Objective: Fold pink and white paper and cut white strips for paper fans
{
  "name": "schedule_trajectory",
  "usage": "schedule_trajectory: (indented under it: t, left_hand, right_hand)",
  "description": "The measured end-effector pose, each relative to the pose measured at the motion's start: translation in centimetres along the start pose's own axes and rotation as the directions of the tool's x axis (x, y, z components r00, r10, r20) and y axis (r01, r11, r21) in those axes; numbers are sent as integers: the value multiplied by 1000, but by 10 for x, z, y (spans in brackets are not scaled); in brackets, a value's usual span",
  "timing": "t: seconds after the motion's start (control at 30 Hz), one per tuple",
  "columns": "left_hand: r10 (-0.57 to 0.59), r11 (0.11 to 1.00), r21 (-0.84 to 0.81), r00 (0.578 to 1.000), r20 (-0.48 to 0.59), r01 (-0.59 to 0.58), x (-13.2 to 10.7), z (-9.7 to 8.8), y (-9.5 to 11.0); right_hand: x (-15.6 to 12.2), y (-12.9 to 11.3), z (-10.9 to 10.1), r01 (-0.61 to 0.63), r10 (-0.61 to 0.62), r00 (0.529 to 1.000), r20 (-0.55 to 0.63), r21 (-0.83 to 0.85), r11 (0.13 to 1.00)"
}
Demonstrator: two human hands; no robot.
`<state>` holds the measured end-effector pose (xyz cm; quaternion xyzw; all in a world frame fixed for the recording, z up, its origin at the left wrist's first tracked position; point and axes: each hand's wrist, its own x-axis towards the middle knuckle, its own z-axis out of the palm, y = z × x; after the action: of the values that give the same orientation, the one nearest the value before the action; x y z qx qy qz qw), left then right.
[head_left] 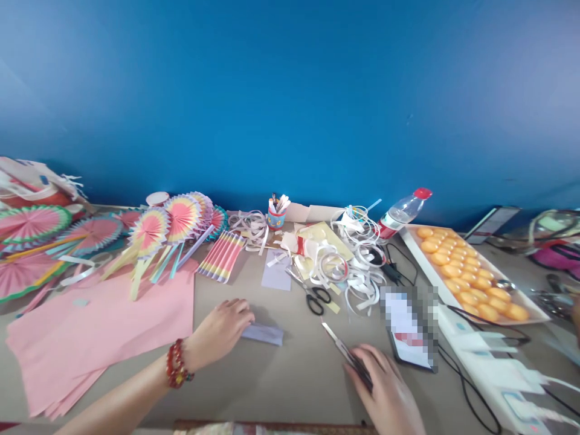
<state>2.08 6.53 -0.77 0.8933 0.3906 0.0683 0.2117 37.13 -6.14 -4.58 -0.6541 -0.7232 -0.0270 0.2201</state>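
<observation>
Table [290, 374] beige, cluttered: pink paper [104, 326], paper fans [154, 232]; blue wall [290, 90] behind.

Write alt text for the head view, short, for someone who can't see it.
A person's left hand presses on a small folded lavender paper while the right hand holds scissors on a beige table. Around them lie pink paper sheets, colourful paper fans, curled white paper strips, black scissors and a phone.
</observation>
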Motion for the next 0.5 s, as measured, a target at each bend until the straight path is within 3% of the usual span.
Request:
schedule_trajectory:
  t: [0.07, 0.17, 0.27, 0.37, 0.5]
  left_hand:
    - [11, 995, 100, 999, -40, -7, 5, 0, -1]
    - [42, 992, 121, 989, -143, -24, 4, 0, 2]
    - [195, 975, 146, 960, -203, -167, -5, 5, 6]
    - [362, 918, 246, 912, -194, -312, -11, 16, 4]
    - [378, 893, 330, 909, -177, -307, -2, 27, -5]
  right_hand:
    - [-1, -3, 2, -1, 2, 1000, -6, 18, 1000]
    - [3, -6, 1, -1, 3, 1000, -23, 60, 998]
    - [12, -6, -4, 10, -5, 999, -37, 127, 992]
    - [27, -17, -8, 35, -32, 999, -17, 219, 975]
    - [48, -46, -2, 128, -170, 980, 99, 335, 933]
